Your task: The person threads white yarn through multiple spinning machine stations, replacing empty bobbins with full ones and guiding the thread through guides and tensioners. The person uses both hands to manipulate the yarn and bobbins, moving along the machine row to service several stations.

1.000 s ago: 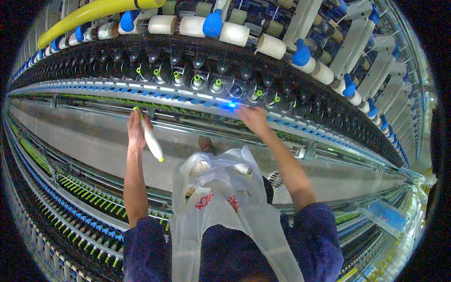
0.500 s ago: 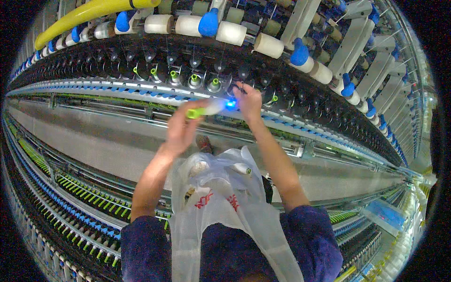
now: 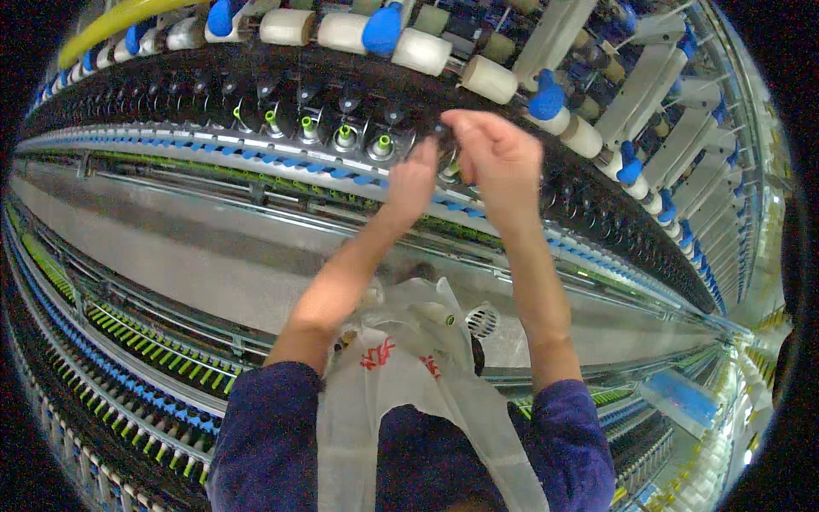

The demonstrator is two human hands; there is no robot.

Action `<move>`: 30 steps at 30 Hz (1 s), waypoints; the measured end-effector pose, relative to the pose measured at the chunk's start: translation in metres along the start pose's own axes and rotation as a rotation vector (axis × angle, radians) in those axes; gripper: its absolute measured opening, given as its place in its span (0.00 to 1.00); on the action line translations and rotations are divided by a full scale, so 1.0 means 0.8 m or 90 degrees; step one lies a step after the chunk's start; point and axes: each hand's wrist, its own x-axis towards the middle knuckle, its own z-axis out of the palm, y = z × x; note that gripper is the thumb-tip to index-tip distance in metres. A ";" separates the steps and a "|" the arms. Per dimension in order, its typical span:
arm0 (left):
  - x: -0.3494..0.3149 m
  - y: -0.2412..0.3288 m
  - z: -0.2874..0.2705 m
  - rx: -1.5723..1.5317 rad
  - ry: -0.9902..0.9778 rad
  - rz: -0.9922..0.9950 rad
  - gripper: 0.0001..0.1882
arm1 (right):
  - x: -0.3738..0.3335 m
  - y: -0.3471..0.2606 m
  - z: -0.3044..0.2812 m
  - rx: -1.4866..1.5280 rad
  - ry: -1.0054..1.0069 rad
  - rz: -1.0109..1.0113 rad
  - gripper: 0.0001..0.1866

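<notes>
My left hand [image 3: 412, 181] reaches up to the spindle row of a spinning machine [image 3: 256, 141], its fingers drawn together beside a spindle. Whatever lies between those fingers is hidden. My right hand [image 3: 505, 162] is just to the right and slightly higher, thumb and forefinger pinched; any thread in the pinch is too fine to make out. Between the hands a spindle shows only in part. Left of them stand several bobbins with green tops, the nearest bobbin [image 3: 382, 145] upright on its spindle. A whitish plastic bag [image 3: 401, 350] hangs at my front, with a green-ended bobbin [image 3: 449, 320] at it.
White rollers [image 3: 422, 53] and blue knobs [image 3: 381, 30] run above the spindles, with a yellow hose [image 3: 119, 21] at upper left. A blue-slotted rail [image 3: 281, 160] lies below the spindles. Behind the grey aisle floor [image 3: 171, 226] stands another machine with green bobbins [image 3: 153, 346].
My left hand has moved right and up to the spindles; the green-ended bobbin it held no longer shows in it. My right hand has shifted right. The blue light between them is out of sight.
</notes>
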 end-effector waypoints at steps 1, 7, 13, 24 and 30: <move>0.000 -0.005 0.017 0.015 -0.004 -0.053 0.17 | -0.003 -0.012 -0.003 0.050 -0.001 -0.040 0.11; -0.136 -0.056 0.046 -0.174 0.209 0.045 0.17 | -0.017 -0.069 -0.010 -0.006 0.031 -0.033 0.10; -0.171 -0.165 0.177 -0.802 0.032 -0.710 0.14 | -0.021 -0.072 0.009 -0.080 0.085 -0.048 0.12; -0.244 -0.131 0.148 -0.599 -0.234 -0.517 0.16 | -0.011 0.134 0.017 -0.284 0.127 0.105 0.09; -0.138 -0.041 0.048 -0.507 -0.552 -0.157 0.18 | -0.039 0.155 0.055 -0.102 -0.144 0.374 0.05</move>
